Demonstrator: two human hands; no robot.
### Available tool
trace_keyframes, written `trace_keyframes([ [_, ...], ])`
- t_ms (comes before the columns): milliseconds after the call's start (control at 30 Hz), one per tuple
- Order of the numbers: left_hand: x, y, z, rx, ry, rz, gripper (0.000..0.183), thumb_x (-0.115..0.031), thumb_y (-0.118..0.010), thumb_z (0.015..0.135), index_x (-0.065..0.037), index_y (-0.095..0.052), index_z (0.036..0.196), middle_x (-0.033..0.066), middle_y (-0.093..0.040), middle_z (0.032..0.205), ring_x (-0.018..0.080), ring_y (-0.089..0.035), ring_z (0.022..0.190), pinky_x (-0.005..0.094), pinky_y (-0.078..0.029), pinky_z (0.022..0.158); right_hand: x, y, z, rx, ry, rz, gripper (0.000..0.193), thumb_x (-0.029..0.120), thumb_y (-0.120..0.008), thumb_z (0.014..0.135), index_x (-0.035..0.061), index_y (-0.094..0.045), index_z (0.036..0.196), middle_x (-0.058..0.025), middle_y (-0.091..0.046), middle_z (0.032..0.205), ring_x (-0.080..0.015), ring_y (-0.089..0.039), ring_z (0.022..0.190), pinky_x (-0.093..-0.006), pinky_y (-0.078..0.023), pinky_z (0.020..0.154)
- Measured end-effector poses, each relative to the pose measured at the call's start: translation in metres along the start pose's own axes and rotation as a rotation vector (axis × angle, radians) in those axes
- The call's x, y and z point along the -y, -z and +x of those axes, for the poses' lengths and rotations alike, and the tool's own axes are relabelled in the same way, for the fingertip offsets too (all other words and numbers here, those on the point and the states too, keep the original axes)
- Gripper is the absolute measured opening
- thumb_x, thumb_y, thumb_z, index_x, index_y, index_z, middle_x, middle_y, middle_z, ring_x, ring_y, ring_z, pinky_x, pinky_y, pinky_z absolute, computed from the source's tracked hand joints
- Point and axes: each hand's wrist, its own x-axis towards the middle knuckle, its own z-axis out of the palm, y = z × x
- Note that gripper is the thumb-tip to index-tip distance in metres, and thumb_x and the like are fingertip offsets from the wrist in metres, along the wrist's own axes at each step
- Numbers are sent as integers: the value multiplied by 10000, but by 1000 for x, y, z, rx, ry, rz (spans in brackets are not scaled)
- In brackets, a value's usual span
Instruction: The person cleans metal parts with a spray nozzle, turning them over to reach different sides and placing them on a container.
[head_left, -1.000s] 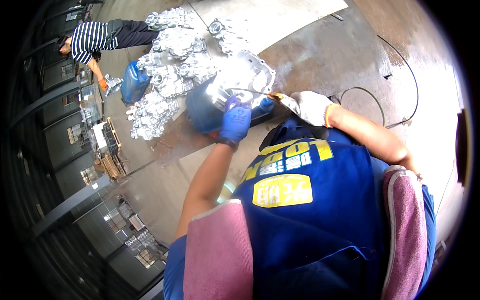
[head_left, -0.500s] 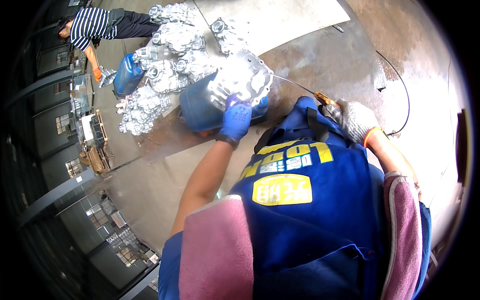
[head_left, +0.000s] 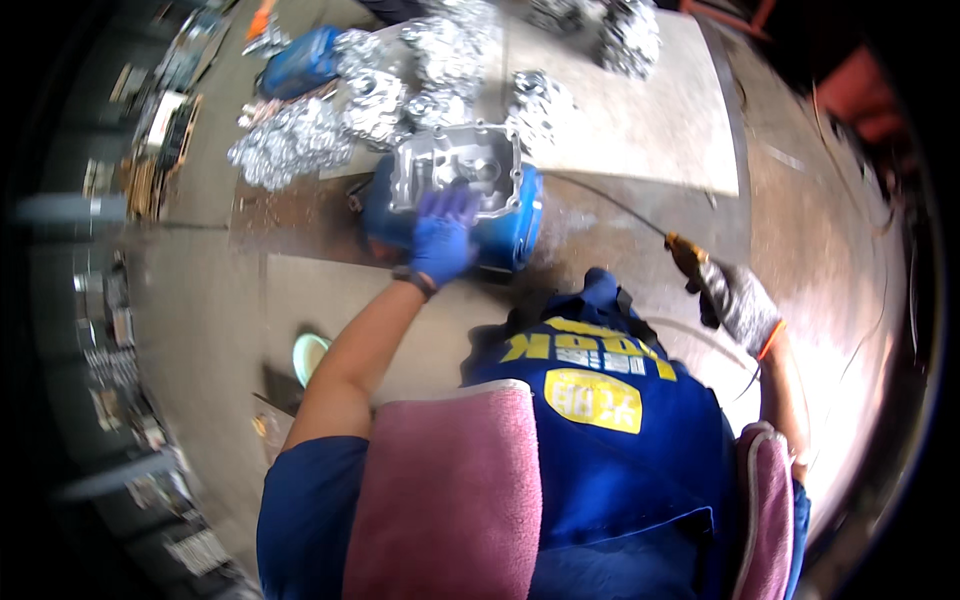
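A grey cast-metal housing [head_left: 505, 160] rests on a blue plastic drum [head_left: 520, 235] lying on its side, its hollow face toward me. My left hand [head_left: 443, 235], in a blue glove, holds the housing's near rim; its fingers reach over the edge and are blurred. In a grey knit glove, my right hand [head_left: 745, 305] is closed around an air blow gun [head_left: 686, 254] with an orange body. From the gun a long thin nozzle [head_left: 610, 202] runs left, its tip close to the housing's right side.
Several more metal castings [head_left: 445, 50] crowd the floor beyond the drum. Another blue drum [head_left: 303, 62] is at the far left, near a co-worker's orange glove [head_left: 262, 18]. A pale green bowl [head_left: 310, 357] sits beside my left forearm. Thin hoses cross the floor on the right.
The housing has turned so its hollow side shows, and it sits lower on the drum. My right hand and the blow gun have moved right, away from my apron. The whole view has shifted.
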Motion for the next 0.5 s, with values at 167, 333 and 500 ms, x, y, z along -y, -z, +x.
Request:
trace_keyframes([
  [167,14,-46,2,-350,354,-263,478,-340,-717,703,-91,-614,1098,130,-610,1045,295,-532,1104,479,-275,1091,55,-14,30,344,98,145,482,455,-515,955,15,-633,1112,-100,-607,684,-149,-597,594,-311,-486,592],
  [333,25,-62,-25,-368,431,-248,382,-254,-717,675,-105,-664,1023,115,-636,1124,285,-567,1098,464,-318,1072,154,-62,84,264,263,-264,489,456,-423,977,33,-617,1127,-239,-657,870,-411,-632,791,-456,-487,715],
  [500,22,-64,-19,-314,275,-254,337,-289,-677,716,-134,-678,1016,93,-617,1177,257,-531,1165,453,-310,1081,157,-104,142,31,396,-523,422,378,-426,985,4,-613,929,-247,-617,750,-421,-599,714,-461,-469,646],
])
